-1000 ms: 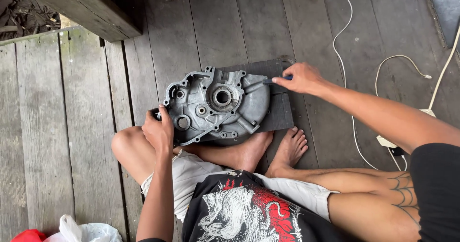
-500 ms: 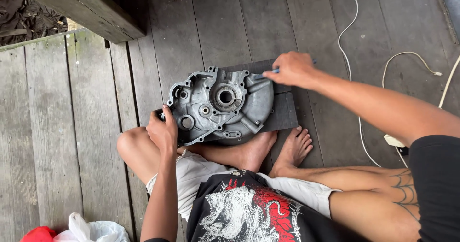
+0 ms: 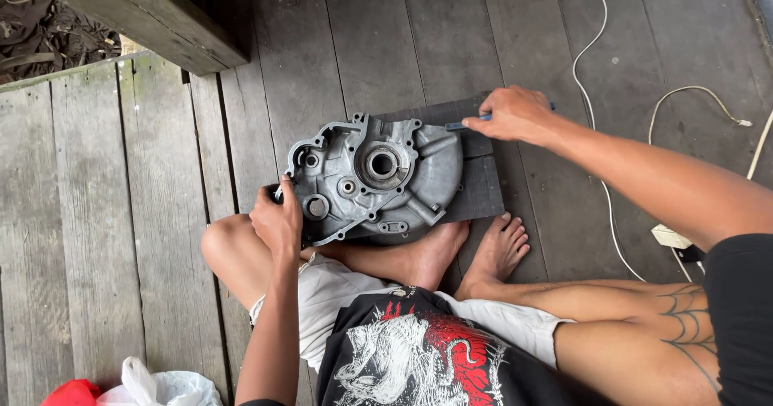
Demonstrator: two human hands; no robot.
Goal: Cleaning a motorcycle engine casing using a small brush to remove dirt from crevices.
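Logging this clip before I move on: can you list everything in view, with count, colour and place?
engine case cover: one, grey metal, on the dark mat
mat: one, dark, on the plank floor
thin tool: one, blue-grey, in the right hand, tip at the cover's upper edge
cables: white, on the planks at right
plastic bag: one, white, bottom left
left hand: grips the cover's left edge
right hand: holds the tool

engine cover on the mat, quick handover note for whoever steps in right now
Left hand: grips the left edge of the grey metal engine cover, steadying it.
Right hand: holds a thin blue-handled tool, tip at the cover's upper right rim.
The cover lies inner face up on a dark mat on the plank floor, just ahead of the person's feet.
Done: cover set and held. Left: rim work, extent cannot be told.
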